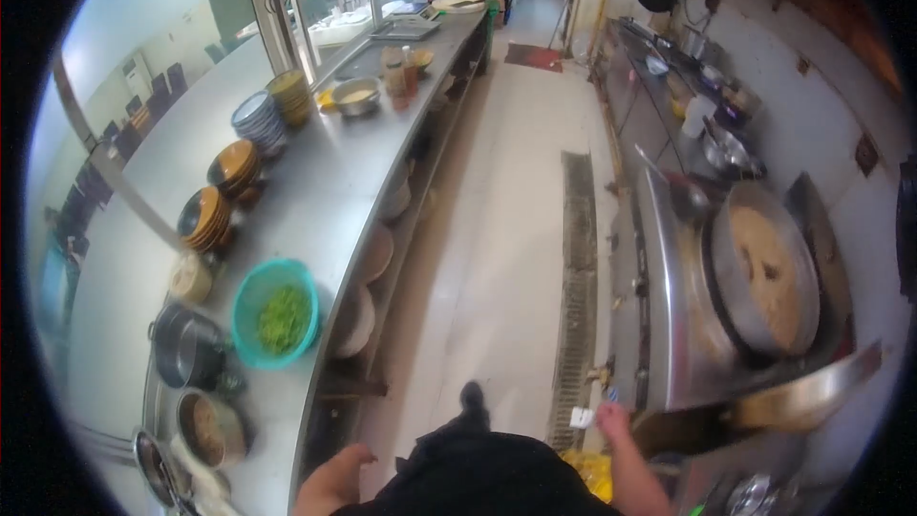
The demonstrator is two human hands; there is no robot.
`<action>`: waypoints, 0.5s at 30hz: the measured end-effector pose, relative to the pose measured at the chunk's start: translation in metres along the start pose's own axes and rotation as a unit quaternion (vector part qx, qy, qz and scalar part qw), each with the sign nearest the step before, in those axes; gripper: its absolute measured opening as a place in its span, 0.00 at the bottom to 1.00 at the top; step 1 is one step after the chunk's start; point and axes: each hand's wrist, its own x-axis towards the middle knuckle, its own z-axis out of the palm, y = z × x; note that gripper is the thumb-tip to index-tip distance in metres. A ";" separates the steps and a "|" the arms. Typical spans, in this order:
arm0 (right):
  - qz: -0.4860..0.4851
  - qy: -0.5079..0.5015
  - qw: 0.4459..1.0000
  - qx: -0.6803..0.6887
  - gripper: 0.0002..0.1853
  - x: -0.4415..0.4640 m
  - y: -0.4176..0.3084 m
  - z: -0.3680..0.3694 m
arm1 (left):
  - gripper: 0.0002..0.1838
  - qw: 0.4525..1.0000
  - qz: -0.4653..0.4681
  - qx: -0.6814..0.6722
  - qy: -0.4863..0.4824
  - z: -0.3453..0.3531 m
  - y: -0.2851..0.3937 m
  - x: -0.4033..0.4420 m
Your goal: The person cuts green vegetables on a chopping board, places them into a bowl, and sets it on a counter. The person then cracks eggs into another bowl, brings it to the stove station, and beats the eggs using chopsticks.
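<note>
From here I see the turquoise basin [244,317] of chopped greens [284,320] on the steel counter [315,193], beside stacked bowls [202,215]. Across the aisle, a large pan [812,291] of brownish liquid sits on the stove [662,277]. The right hand [614,419] is near a small white object [582,418]; the left hand [346,466] hangs by the counter.

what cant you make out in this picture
All head view:
Right hand: whether it grips the white item; small and blurred.
Large pan: its bottom, hidden by murky brown contents.
Shelf under the counter: its back, hidden by countertop and shadow.
Yellow item: its full shape, blocked by dark clothing.
</note>
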 end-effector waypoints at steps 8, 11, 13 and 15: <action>-0.367 -0.266 0.767 -0.455 0.17 0.175 0.175 -0.027 | 0.23 0.873 0.146 -0.240 0.398 -0.524 0.110 0.014; -0.185 -0.299 0.803 -0.481 0.16 0.246 0.073 -0.028 | 0.24 0.854 0.169 -0.279 0.404 -0.660 0.141 0.000; -0.125 -0.316 0.789 -0.512 0.15 0.325 -0.005 -0.014 | 0.24 0.866 0.157 -0.269 0.391 -0.713 0.139 0.030; -0.123 -0.325 0.767 -0.540 0.14 0.416 -0.082 -0.003 | 0.25 0.899 0.124 -0.219 0.359 -0.744 0.121 0.074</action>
